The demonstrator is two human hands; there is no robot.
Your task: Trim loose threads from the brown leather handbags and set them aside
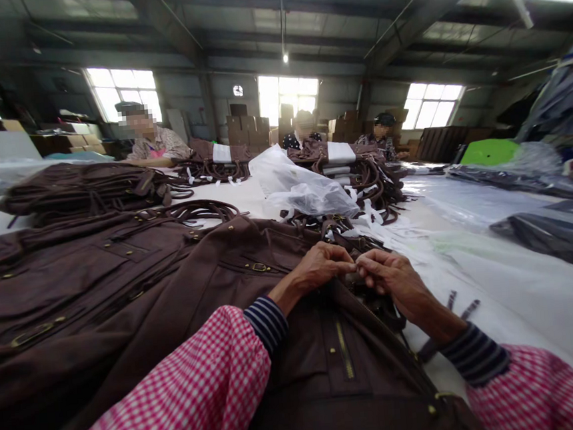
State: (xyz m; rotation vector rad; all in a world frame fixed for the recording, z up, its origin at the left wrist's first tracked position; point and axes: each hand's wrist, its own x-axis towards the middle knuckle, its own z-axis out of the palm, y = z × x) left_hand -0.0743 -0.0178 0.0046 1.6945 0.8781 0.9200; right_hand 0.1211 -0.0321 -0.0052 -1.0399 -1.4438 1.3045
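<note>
Head view: left hand and right hand, pinched closed, meet over brown leather edged by white sheeting.

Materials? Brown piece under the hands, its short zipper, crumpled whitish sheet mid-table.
Brown piece: leather or imitation, soft sheen, creased; can't tell which.
Short zipper: probably metal, brassy; yellowish shine.
Crumpled sheet: likely thin plastic film, faintly glossy; translucent folds.

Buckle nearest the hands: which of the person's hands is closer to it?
Left. In the picture, the left hand is right of the buckle; the right hand is farther right.
</note>
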